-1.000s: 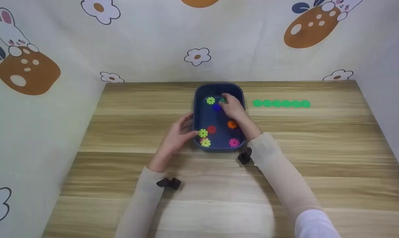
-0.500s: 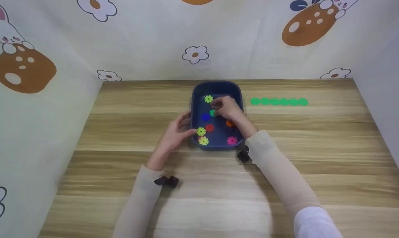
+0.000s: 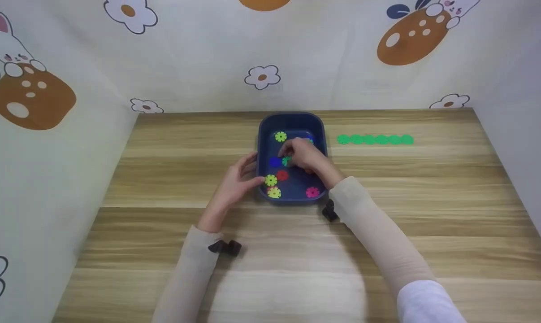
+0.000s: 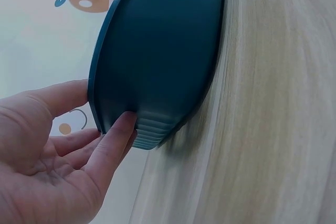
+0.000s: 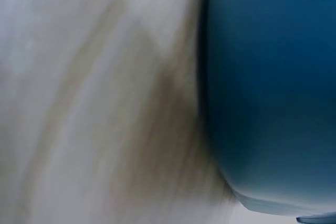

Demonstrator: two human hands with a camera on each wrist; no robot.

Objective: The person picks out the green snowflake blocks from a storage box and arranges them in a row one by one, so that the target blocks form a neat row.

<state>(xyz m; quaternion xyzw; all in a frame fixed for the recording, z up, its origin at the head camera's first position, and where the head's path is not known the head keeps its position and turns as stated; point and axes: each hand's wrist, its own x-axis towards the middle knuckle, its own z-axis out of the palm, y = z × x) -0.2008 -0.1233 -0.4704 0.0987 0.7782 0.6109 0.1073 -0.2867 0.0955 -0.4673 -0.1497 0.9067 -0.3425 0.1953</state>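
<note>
A dark blue plastic bin point(image 3: 292, 197) stands on the wooden table, with several notched snowflake building discs inside. My left hand point(image 3: 234, 181) rests against its left side; in the left wrist view the thumb is at the rim and the fingertips touch the outer wall. My right hand point(image 3: 305, 154) reaches inside, its fingers curled down and pinching a green disc point(image 3: 287, 161). Beside that lies a blue disc point(image 3: 274, 162), with a red disc point(image 3: 282, 175) just below. The right wrist view shows only the bin's outer wall point(image 5: 273, 87) and blurred table; the hand is hidden there.
Right of the bin, several green discs form a straight row point(image 3: 375, 139) on the table. Inside the bin are yellow discs point(image 3: 271, 180), a pink disc point(image 3: 312, 192) and a far yellow disc point(image 3: 280, 136). A patterned cloth point(image 3: 207, 67) backs the table.
My right hand has moved left and toward me inside the bin. The green and blue discs shifted the same way, and a blue-green disc now shows behind the hand. My left hand stays at the side.
</note>
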